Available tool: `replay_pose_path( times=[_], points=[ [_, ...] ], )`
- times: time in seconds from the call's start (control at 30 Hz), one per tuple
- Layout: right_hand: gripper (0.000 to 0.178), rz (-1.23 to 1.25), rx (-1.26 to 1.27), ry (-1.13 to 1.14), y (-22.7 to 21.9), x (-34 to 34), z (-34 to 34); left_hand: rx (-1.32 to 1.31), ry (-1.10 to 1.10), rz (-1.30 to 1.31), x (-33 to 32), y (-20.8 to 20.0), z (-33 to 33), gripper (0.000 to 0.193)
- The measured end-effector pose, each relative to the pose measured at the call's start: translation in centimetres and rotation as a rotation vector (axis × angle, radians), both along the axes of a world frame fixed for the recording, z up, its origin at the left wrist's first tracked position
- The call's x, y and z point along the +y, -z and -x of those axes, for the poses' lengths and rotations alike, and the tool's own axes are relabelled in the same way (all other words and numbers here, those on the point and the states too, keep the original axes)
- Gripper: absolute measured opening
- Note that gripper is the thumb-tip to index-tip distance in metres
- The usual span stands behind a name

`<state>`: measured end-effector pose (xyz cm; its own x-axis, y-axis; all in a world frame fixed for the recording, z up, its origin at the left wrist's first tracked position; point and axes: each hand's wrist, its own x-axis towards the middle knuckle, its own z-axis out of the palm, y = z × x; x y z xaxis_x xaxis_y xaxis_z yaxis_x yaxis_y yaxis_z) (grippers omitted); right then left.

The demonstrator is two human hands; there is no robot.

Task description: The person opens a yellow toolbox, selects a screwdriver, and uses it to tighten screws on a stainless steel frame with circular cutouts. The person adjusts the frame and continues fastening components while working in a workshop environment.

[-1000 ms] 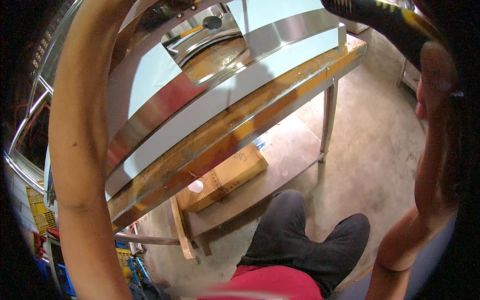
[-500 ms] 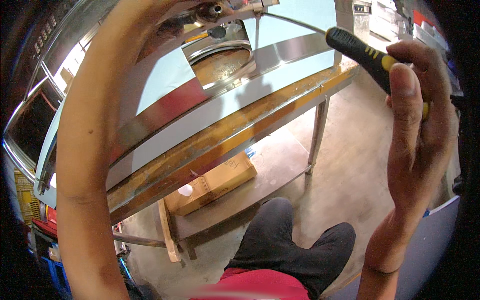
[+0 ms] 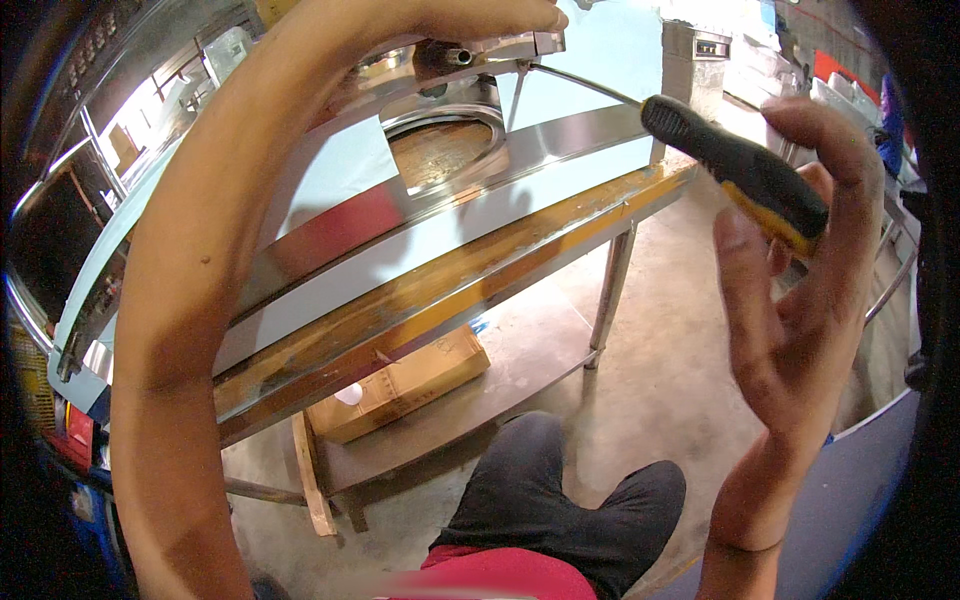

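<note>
The right hand [image 3: 825, 290] spreads thumb and forefinger about the black-and-yellow plastic-handled screwdriver [image 3: 735, 150], its shaft aimed upper-left toward the shiny metal assembly [image 3: 500, 50]; left hand's [image 3: 480, 15] grip unclear.

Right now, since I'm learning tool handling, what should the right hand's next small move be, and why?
Perhaps curl the forefinger of the right hand onto the black-and-yellow screwdriver: its thin shaft points toward the shiny metal part, but that finger stands clear.

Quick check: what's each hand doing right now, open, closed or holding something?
Left hand: at the shiny metal part; partly out of frame, grip cannot be told.
Right hand: loosely around the screwdriver, thumb apart from its handle; firmness cannot be told.
</note>
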<state>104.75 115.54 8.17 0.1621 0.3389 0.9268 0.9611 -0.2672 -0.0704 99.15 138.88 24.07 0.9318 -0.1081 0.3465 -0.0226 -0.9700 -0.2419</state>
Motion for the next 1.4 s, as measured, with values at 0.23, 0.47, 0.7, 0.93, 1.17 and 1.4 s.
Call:
replay_pose_path(
  times=[0.23, 0.47, 0.7, 0.93, 1.17, 1.4],
  points=[
    [0.027, -0.024, 0.169, 0.012, 0.2, 0.7, -0.2, -0.038, -0.056, -0.005, -0.3, 0.4, -0.3, 0.030],
    [0.024, -0.061, -0.037, -0.160, -0.5, 0.4, -0.7, -0.020, -0.131, 0.067, -1.3, 0.3, 0.1, 0.029],
    [0.021, -0.170, -0.092, -0.053, -1.1, 1.6, -0.7, 0.001, -0.025, 0.032, -0.4, 0.4, 0.1, 0.027],
    [0.019, 0.078, -0.003, 0.115, -1.5, 0.1, 0.3, -0.010, -0.146, 0.128, -1.0, 0.4, 0.2, 0.026],
    [0.022, -0.050, -0.289, -0.038, -1.8, 0.6, -0.7, 0.001, -0.126, 0.125, -1.3, 0.4, 0.7, 0.026],
    [0.025, 0.037, -0.002, 0.148, -1.4, -0.2, -0.6, -0.308, -0.158, 0.144, -0.2, 1.6, 3.5, 0.030]
  ],
)
